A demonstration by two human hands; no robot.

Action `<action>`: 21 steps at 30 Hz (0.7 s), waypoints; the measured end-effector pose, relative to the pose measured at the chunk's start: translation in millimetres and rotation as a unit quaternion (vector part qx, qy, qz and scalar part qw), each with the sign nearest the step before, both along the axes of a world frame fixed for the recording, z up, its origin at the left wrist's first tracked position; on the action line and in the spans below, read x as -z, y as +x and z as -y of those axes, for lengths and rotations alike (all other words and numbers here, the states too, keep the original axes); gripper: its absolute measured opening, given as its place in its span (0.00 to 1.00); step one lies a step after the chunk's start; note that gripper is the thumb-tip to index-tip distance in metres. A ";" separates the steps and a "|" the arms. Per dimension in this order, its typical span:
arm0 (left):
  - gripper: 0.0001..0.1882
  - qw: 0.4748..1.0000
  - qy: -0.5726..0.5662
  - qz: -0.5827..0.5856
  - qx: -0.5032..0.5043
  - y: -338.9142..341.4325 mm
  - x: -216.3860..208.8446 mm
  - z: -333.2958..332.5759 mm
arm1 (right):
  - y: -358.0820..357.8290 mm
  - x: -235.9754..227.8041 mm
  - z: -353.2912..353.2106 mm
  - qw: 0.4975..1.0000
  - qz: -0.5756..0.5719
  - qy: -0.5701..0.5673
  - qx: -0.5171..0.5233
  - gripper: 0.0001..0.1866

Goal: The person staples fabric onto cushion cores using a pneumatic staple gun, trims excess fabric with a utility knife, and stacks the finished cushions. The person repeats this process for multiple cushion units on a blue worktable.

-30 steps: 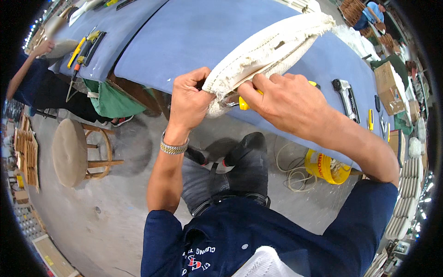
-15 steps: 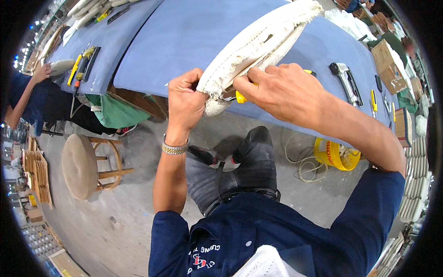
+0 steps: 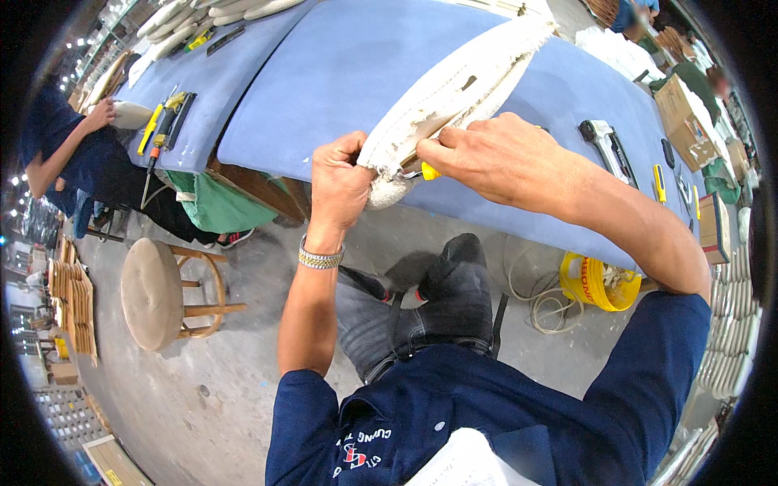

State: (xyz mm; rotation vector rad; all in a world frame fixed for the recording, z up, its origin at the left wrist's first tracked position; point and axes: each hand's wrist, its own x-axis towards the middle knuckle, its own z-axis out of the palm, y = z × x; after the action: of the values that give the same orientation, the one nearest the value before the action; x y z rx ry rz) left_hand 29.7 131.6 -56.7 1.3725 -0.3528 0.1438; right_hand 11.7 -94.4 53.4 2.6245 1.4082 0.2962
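A cream fabric-covered pad point(image 3: 450, 97), long and edge-up, slants over the front of the blue table point(image 3: 324, 89). Its edge shows frayed cloth, a stitched line and a small dark hole. My left hand point(image 3: 339, 182) is closed around its near end, the thumb pressed in. In my right hand point(image 3: 510, 162) is a tool with a yellow handle point(image 3: 429, 171); its metal tip meets the cloth beside my left fingers. The tip's exact shape is partly hidden. The right fingers also rest against the pad's side.
A staple gun point(image 3: 608, 150) and a yellow-handled screwdriver point(image 3: 660, 185) lie on the table's right. Below are a yellow bucket point(image 3: 587, 279) and a coiled hose point(image 3: 555, 312). A round stool point(image 3: 152, 293) stands at left, near a seated co-worker point(image 3: 69, 154). Cardboard boxes point(image 3: 686, 121) sit far right.
The view has shifted slightly, so the scene sits a little further right and lower. Both hands keep their holds; the pad's edge has turned a bit more towards me.
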 end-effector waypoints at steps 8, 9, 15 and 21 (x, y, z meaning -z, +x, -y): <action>0.04 1.000 -0.001 -0.006 0.020 5.1 7.8 -3.4 | 2.7 -0.7 5.4 1.000 -0.012 0.017 -0.012 0.07; 0.03 1.000 0.000 -0.003 0.031 5.6 9.1 -4.4 | 3.2 -0.6 6.2 1.000 -0.012 0.017 -0.011 0.07; 0.03 0.999 -0.017 -0.039 0.018 2.5 6.6 -3.5 | 6.9 0.8 8.0 1.000 -0.025 0.013 -0.005 0.08; 0.08 0.998 -0.039 -0.055 -0.005 -0.5 -1.2 2.6 | 9.1 3.7 12.4 0.999 -0.031 0.032 -0.002 0.10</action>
State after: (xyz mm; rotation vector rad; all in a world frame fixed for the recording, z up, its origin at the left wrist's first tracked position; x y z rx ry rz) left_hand 29.1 129.0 -55.5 1.2983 -0.2464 0.0886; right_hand 20.8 -106.8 49.7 2.7050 1.4466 0.2681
